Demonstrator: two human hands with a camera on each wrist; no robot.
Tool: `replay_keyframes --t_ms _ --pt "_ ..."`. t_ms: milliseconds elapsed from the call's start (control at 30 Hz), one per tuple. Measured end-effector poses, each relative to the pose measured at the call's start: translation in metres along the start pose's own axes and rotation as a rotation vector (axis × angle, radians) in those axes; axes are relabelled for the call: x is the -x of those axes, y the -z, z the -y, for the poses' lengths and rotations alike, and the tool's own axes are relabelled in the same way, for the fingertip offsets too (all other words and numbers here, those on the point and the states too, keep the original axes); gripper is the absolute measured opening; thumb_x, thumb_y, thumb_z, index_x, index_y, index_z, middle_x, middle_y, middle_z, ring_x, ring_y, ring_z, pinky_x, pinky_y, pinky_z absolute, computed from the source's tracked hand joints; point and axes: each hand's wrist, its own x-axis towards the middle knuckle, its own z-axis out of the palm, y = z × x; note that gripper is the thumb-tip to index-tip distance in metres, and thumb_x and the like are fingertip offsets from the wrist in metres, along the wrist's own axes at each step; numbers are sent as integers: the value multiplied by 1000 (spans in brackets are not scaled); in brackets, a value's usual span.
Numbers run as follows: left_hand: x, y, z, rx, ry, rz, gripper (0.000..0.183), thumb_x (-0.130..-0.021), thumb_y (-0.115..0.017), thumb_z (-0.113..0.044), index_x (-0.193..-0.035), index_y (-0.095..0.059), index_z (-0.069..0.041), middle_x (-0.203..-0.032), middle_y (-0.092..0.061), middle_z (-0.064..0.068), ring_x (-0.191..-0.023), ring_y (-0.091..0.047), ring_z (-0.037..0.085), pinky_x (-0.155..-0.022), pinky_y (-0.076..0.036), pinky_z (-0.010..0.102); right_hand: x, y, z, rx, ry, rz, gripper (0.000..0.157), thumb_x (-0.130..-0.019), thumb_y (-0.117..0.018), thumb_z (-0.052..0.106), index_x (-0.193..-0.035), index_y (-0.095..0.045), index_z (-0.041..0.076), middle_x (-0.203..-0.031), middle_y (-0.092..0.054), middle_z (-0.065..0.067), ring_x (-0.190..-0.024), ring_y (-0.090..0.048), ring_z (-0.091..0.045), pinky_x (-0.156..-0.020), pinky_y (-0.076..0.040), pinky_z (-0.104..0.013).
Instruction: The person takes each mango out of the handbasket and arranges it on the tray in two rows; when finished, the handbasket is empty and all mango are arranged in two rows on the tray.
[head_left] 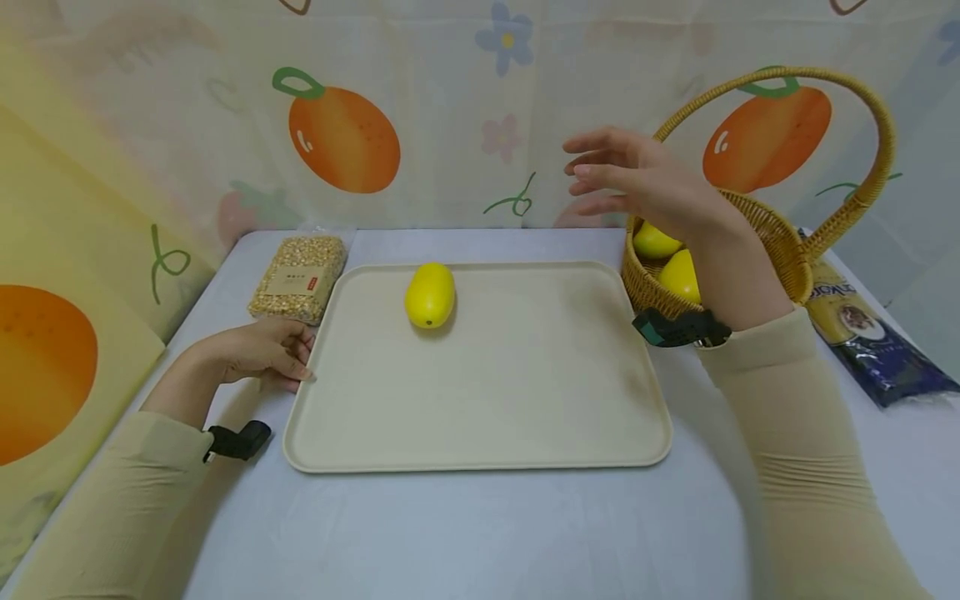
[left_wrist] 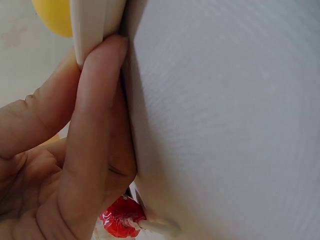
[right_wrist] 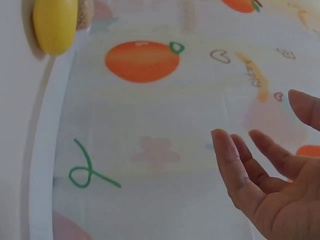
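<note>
A cream tray [head_left: 480, 383] lies on the white table. My left hand [head_left: 258, 354] pinches its left rim; in the left wrist view, thumb and fingers [left_wrist: 95, 75] are on the rim. On the tray's upper left part rests a smooth, oval yellow fruit [head_left: 430, 296], shaped like a mango. My right hand [head_left: 637, 179] is raised in the air beside the wicker basket [head_left: 776, 242], fingers spread and loosely bent, holding nothing. More yellow fruits [head_left: 678, 275] sit inside the basket, partly hidden by my right hand and wrist.
A clear bag of yellow kernels [head_left: 300, 279] lies behind my left hand. Right of the basket is a blue and gold packet [head_left: 873, 333]. The basket's tall handle [head_left: 885, 142] arches upward. Something red and shiny [left_wrist: 122, 217] shows below my left hand. A patterned curtain [head_left: 450, 108] hangs behind.
</note>
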Motion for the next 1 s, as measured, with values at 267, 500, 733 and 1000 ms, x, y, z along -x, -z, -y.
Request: replay_keyframes --t_ms 267,500,733,1000 --pt "1 -1 0 2 -1 -2 48 -86 -72 -2 -120 -39 8 -90 -50 2 -76 -60 9 -72 -61 22 6 25 -12 3 -39 -14 47 -99 -58 27 -143 -45 16 -136 -49 0 -115 -55 -19 -87 -58 -17" --pt "2 -1 -1 3 1 1 48 -86 -72 -2 -120 -39 8 -91 -50 1 -77 -60 9 -72 -61 22 7 52 -27 -7 -77 -26 47 -100 -57 25 -144 -44 12 -128 -52 0 -110 -57 -15 -86 -59 -19" --pt "0 0 -1 0 3 2 47 -86 -72 -2 -119 -40 7 -90 -51 1 -76 -60 9 -72 -61 22 9 77 -45 -47 -119 -17 45 -102 -53 26 -142 -42 9 -126 -53 0 -107 -61 -12 -86 -58 -17" --pt "-1 0 -2 1 0 -1 47 -86 -72 -2 -120 -39 7 -91 -50 1 -77 -60 9 -72 -61 22 5 101 -64 -238 -235 -32 36 -97 -62 23 -127 -50 8 -116 -61 3 -98 -68 -11 -80 -61 -22"
